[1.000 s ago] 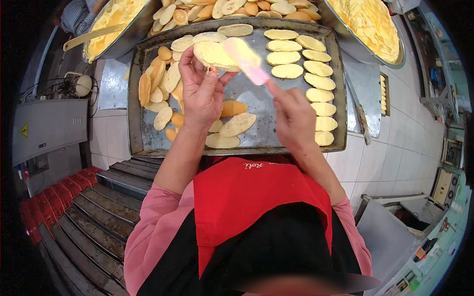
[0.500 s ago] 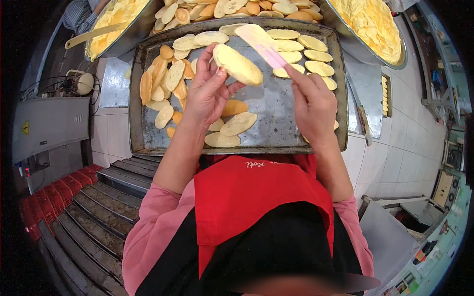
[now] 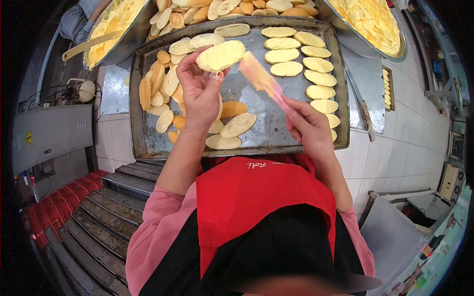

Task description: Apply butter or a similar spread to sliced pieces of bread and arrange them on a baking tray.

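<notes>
My left hand [image 3: 200, 98] grips an oval bread slice [image 3: 220, 55] by its edges, its upper face coated with yellow cream. My right hand [image 3: 312, 127] is closed round the handle of a pink spatula [image 3: 260, 78] smeared with cream; the blade's tip is close to the slice's right end. Both hands are over a worn metal baking tray [image 3: 271, 121]. Cream-coated slices [image 3: 320, 78] lie in rows along the tray's right side. Plain bread pieces [image 3: 239, 125] lie loosely on the left and near side, partly hidden by my left forearm.
Behind the tray is a heap of bread pieces [image 3: 229, 8], between two metal bowls of yellow cream, one left [image 3: 129, 42] and one right [image 3: 403, 55]. A pale spatula [image 3: 89, 45] rests in the left bowl. A long knife [image 3: 364, 111] lies right of the tray. Another person's sleeve [image 3: 76, 25] shows far left.
The bread slice has tilted in my left hand and shifted left, its coated face now showing. My right hand has drawn the spatula nearer to me, and cream shows on its blade.
</notes>
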A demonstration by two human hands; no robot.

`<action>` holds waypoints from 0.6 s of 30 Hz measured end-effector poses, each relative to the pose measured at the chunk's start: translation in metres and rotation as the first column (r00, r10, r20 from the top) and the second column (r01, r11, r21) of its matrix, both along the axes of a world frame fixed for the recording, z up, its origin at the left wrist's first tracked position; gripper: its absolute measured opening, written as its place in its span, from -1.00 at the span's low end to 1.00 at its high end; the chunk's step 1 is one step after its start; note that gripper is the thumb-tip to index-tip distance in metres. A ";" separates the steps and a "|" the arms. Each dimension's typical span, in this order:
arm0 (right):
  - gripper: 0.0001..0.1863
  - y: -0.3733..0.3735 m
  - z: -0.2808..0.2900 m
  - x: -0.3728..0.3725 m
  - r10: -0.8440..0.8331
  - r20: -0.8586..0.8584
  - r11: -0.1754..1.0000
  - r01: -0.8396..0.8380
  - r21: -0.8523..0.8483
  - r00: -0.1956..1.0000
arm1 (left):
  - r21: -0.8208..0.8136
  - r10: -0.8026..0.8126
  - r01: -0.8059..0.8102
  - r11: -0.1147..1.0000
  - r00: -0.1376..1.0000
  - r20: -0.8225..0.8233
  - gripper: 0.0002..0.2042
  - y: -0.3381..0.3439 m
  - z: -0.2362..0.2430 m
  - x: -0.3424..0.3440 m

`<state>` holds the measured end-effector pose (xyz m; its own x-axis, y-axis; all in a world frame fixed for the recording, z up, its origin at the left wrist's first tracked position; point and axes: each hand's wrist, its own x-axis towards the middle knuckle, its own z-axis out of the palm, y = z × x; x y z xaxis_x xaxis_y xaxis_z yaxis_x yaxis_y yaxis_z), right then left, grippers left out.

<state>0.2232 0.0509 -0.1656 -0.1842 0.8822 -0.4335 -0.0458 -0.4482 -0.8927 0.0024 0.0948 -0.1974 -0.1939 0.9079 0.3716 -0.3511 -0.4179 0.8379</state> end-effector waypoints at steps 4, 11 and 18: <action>-0.73 -0.007 -0.008 0.010 -0.062 0.023 0.976 0.056 0.209 0.998 | -0.128 -0.064 0.073 0.989 0.995 0.074 -0.51 -0.005 0.006 -0.001; -0.62 0.002 -0.017 0.006 -0.310 0.504 0.676 -0.186 0.713 0.806 | -0.203 -0.203 0.289 0.936 0.910 0.361 -0.53 -0.013 0.014 0.016; -0.54 0.000 -0.017 0.020 -0.468 0.820 0.673 -0.469 0.572 0.328 | -0.407 -0.211 0.300 0.863 0.945 0.249 -0.53 -0.014 0.005 0.023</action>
